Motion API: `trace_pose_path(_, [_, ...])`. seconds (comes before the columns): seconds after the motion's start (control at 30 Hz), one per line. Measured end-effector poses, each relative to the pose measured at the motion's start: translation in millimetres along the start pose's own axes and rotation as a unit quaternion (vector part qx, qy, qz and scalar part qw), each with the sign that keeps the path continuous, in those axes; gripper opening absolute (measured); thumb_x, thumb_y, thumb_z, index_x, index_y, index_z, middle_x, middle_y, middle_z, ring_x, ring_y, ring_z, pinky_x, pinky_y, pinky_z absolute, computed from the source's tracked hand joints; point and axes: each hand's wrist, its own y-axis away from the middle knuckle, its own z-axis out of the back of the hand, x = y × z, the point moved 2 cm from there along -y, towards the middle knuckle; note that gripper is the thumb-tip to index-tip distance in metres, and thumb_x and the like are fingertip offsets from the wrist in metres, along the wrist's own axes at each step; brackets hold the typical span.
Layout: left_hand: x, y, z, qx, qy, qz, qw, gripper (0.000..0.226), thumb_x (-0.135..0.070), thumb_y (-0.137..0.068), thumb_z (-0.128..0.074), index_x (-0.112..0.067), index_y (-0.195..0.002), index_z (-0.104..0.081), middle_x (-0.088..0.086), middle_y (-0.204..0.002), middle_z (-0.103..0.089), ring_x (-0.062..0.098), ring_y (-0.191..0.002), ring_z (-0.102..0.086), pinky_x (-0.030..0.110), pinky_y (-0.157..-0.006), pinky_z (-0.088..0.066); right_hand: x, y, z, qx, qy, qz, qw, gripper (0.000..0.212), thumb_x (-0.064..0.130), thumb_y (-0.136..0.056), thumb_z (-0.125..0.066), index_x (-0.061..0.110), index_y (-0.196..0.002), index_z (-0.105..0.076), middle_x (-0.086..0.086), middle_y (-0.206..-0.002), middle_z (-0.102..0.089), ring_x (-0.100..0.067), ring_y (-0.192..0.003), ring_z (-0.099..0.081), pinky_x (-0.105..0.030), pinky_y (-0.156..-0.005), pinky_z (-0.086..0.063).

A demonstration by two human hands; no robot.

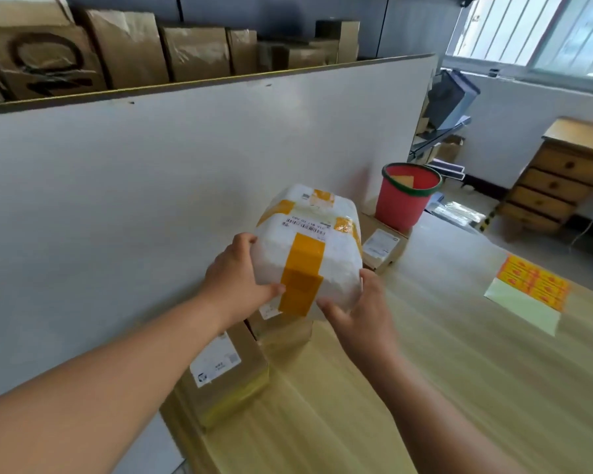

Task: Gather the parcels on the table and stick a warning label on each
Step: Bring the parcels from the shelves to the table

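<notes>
A white parcel (308,248) crossed with yellow tape is held up above the wooden table (459,371). My left hand (235,278) grips its left side, thumb on the front face. My right hand (360,311) holds its lower right corner from below. Under it, a brown cardboard parcel (226,367) with a white shipping label lies by the table's left edge, and another brown parcel (281,331) is partly hidden behind my hands. A third small brown parcel (382,246) lies farther back. A sheet of orange warning labels (531,283) rests on the table at right.
A red bin with a green rim (406,198) stands at the table's far end. A white partition (151,186) runs along the left, with cardboard boxes (127,46) stacked behind it. A wooden drawer unit (562,179) stands at the right by the window.
</notes>
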Motion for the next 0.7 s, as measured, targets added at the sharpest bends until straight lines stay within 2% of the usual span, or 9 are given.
trace_pose_path(0.17, [-3.5,-46.8,-36.1,0.041,-0.028,-0.005,0.999,0.093,-0.053,-0.065,-0.077,-0.02,-0.134,-0.024,0.002,-0.133,-0.047,0.027,-0.113,-0.052,0.044,-0.094,-0.043,-26.6,-33.8,-5.9,-0.016,0.009,-0.026,0.999,0.081,0.04,-0.075,-0.076,0.015,-0.139,-0.032,-0.002,-0.131,-0.049,-0.019,-0.114,-0.053,-0.036,-0.093,-0.048])
trace_pose_path(0.27, [-4.1,-74.6,-54.5,0.064,-0.029,-0.014,0.997,0.091,-0.052,-0.067,-0.075,-0.021,-0.135,-0.023,0.003,-0.133,-0.046,0.027,-0.114,-0.051,0.046,-0.095,-0.043,-37.9,-53.8,-10.7,-0.03,0.022,-0.042,0.998,0.081,0.042,-0.076,-0.074,0.014,-0.139,-0.032,-0.005,-0.135,-0.046,-0.021,-0.118,-0.051,-0.04,-0.096,-0.046])
trace_pose_path(0.43, [-3.2,-116.6,-76.2,0.064,-0.093,-0.004,0.994,0.084,-0.053,-0.072,-0.072,-0.027,-0.139,-0.027,0.006,-0.128,-0.051,0.031,-0.116,-0.048,0.043,-0.094,-0.041,-49.0,-83.1,-26.9,-0.054,0.057,-0.061,0.995,0.076,0.038,-0.079,-0.072,0.013,-0.139,-0.032,-0.005,-0.135,-0.045,-0.022,-0.12,-0.049,-0.031,-0.092,-0.041])
trace_pose_path(0.5, [-2.3,-127.9,-83.1,0.054,-0.128,0.007,0.99,0.084,-0.048,-0.078,-0.068,-0.029,-0.145,-0.02,0.01,-0.131,-0.048,0.035,-0.119,-0.045,0.043,-0.092,-0.039,-53.7,-89.1,-37.4,-0.036,0.061,-0.069,0.995,0.075,0.032,-0.082,-0.069,0.012,-0.142,-0.029,-0.006,-0.139,-0.043,-0.023,-0.125,-0.045,-0.033,-0.098,-0.041])
trace_pose_path(0.6, [1.4,-134.1,-90.5,0.082,-0.086,0.025,0.993,0.09,-0.034,-0.086,-0.064,-0.024,-0.15,-0.001,0.012,-0.145,-0.037,0.035,-0.128,-0.04,0.044,-0.098,-0.037,-58.2,-87.8,-51.3,0.002,0.065,-0.077,0.995,0.078,0.027,-0.085,-0.066,0.011,-0.147,-0.021,-0.007,-0.148,-0.034,-0.021,-0.134,-0.035,-0.036,-0.109,-0.033])
trace_pose_path(0.7, [10.1,-125.3,-82.4,0.085,-0.061,0.02,0.994,0.095,-0.034,-0.087,-0.063,-0.021,-0.15,0.007,0.011,-0.152,-0.026,0.033,-0.134,-0.034,0.044,-0.103,-0.034,-54.5,-82.0,-58.3,0.017,0.094,-0.069,0.993,0.081,0.027,-0.087,-0.064,0.012,-0.15,-0.014,-0.007,-0.154,-0.024,-0.02,-0.141,-0.023,-0.037,-0.115,-0.024])
